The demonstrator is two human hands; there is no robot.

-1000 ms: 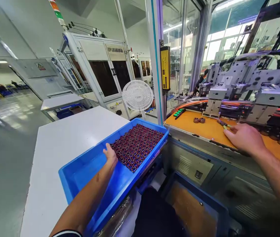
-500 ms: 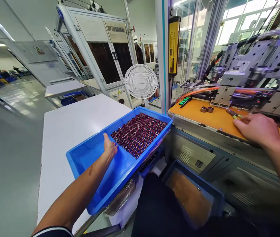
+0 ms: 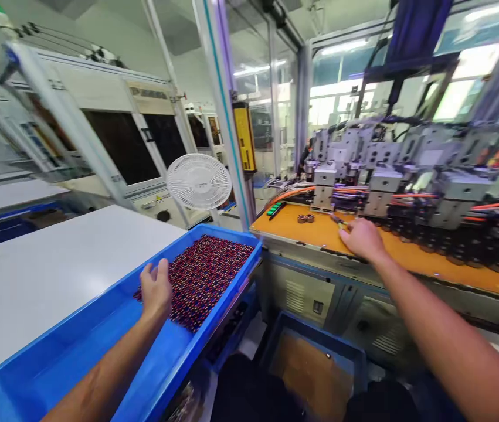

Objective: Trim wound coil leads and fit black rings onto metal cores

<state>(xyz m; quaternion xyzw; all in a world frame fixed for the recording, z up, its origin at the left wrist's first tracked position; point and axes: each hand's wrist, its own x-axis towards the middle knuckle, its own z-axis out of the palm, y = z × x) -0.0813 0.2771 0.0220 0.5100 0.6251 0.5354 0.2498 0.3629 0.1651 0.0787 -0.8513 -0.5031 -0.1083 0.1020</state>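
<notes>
My left hand (image 3: 156,288) is over the blue tray (image 3: 77,313), its thumb and fingers apart and nothing in them. Beside its fingers lies a heap of small dark cylindrical parts with red and blue tones (image 3: 211,275), filling the far part of the tray. My right hand (image 3: 365,239) rests at the orange work surface (image 3: 319,234), its fingers closed around the handles of a pair of pliers (image 3: 340,222). The pliers' jaws point left, away from the hand. Two round brown ring-shaped parts (image 3: 306,218) stand to the left of the pliers.
A green-and-black item (image 3: 276,208) lies at the orange surface's left end. Machine heads with orange hoses (image 3: 383,184) line its back. A white table (image 3: 77,246) is at left, a white fan (image 3: 199,183) behind the tray. A blue bin (image 3: 355,351) sits low near my legs.
My view has swung right, so the tray and machine appear further left. My left hand has lifted its fingers and sits closer to the heap. My right hand stays at the pliers.
</notes>
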